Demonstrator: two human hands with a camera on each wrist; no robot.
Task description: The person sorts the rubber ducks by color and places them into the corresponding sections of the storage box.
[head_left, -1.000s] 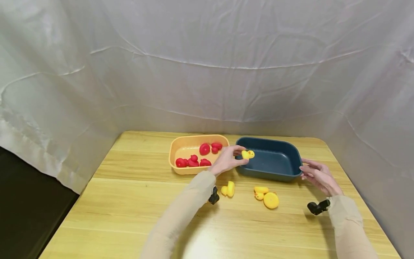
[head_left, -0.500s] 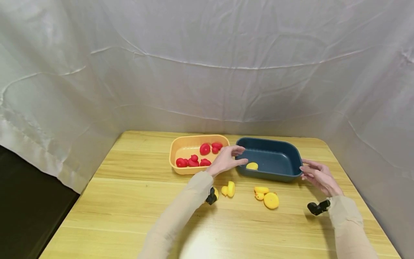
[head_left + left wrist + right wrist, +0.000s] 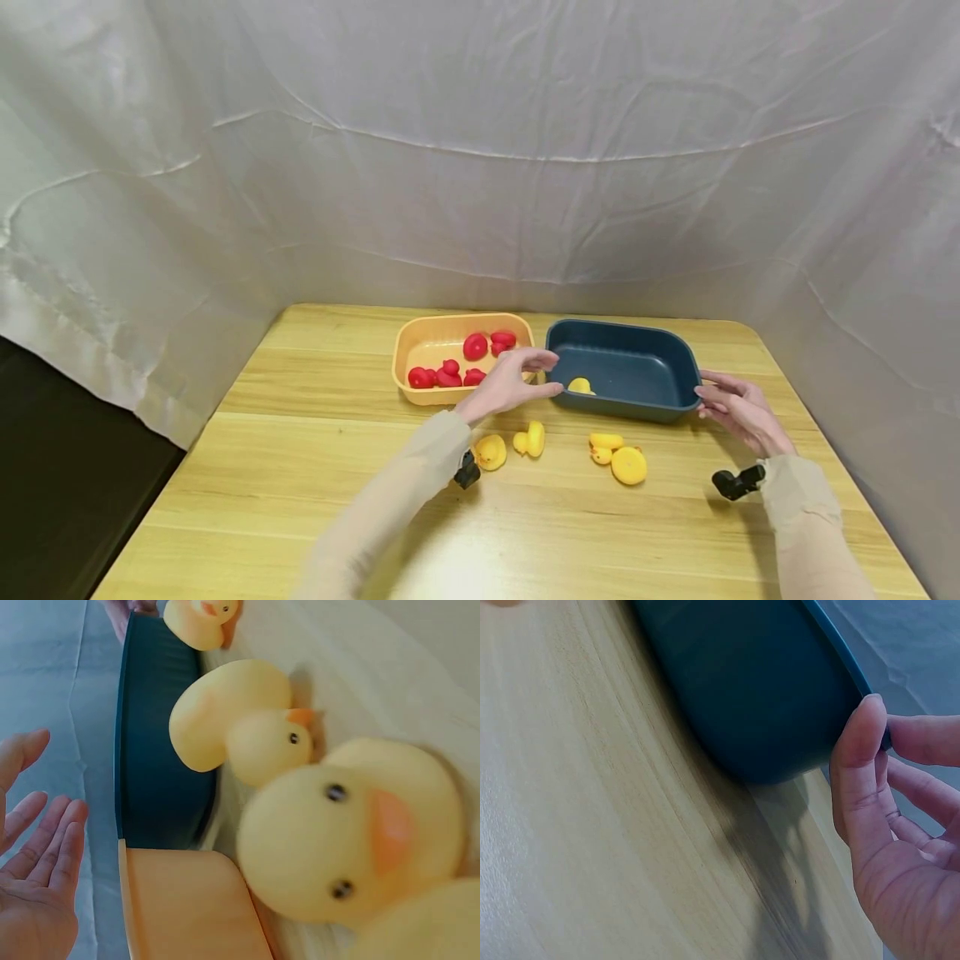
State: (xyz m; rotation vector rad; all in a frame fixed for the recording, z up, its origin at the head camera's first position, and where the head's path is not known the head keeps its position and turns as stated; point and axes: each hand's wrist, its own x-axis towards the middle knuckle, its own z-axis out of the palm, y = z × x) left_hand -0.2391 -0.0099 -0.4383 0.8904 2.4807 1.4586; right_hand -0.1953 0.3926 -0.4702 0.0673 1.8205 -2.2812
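Note:
My left hand is over the gap between the two bins, thumb and fingers spread, with nothing in its grasp. Just right of its fingertips, a yellow rubber duck lies in the dark blue bin, partly hidden by the near wall. My right hand pinches that bin's right rim between thumb and finger, as the right wrist view also shows. On the table in front lie more yellow ducks: one by my left wrist, one beside it, and a pair below the blue bin.
An orange bin with several red rubber ducks stands left of the blue one. Both rest on the wooden table near its back edge. A pale curtain hangs behind and along the sides.
My left hand let go of a yellow duck, which dropped into the blue bin, then drew back to the left. The right hand has stayed at the bin's rim.

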